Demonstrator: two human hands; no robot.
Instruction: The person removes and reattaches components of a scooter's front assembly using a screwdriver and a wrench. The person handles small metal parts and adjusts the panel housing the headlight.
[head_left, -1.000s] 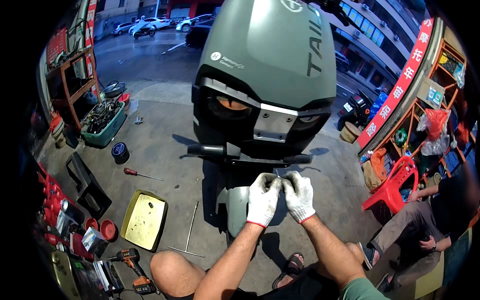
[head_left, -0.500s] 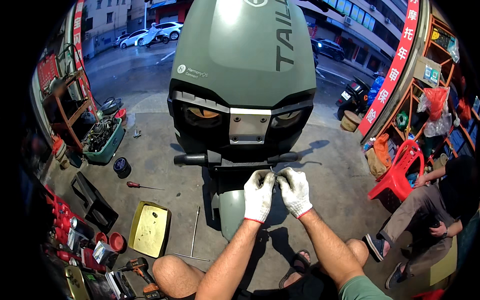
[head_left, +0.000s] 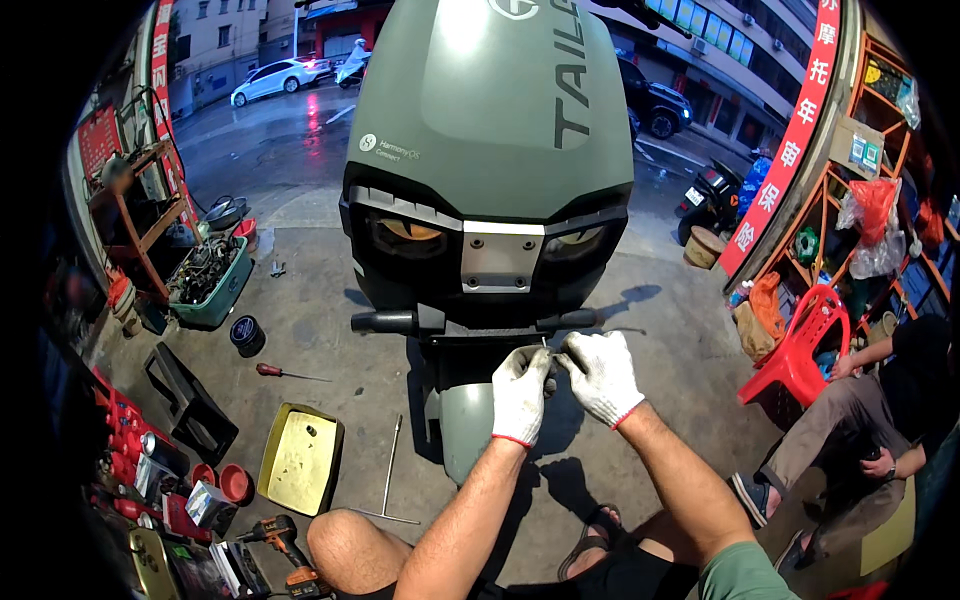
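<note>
Both my hands wear white knitted gloves with red cuffs and meet just below the end of a green and black scooter [head_left: 490,140]. With closed fingertips, my left hand [head_left: 519,393] pinches a small thin metal piece [head_left: 545,343] that sticks up; its exact kind is too small to tell. My right hand [head_left: 603,377] is beside it, fingers curled and pressed together close to the left fingertips. Whatever lies in the right fingers is hidden. Above them sits a silver plate [head_left: 503,257] with several bolts, and below is the green mudguard [head_left: 465,430].
Left on the floor are a yellow tray [head_left: 276,478], a screwdriver [head_left: 290,373], a T-handle wrench [head_left: 392,465], a cordless drill [head_left: 282,545] and a black plastic part [head_left: 188,405]. A person sits at right beside a red chair [head_left: 798,345]. A teal bin [head_left: 215,300] holds parts.
My right hand has turned and shifted slightly right and up, its wrist swinging outward. My left hand stays nearly in place. Cars and a rider in the street have moved.
</note>
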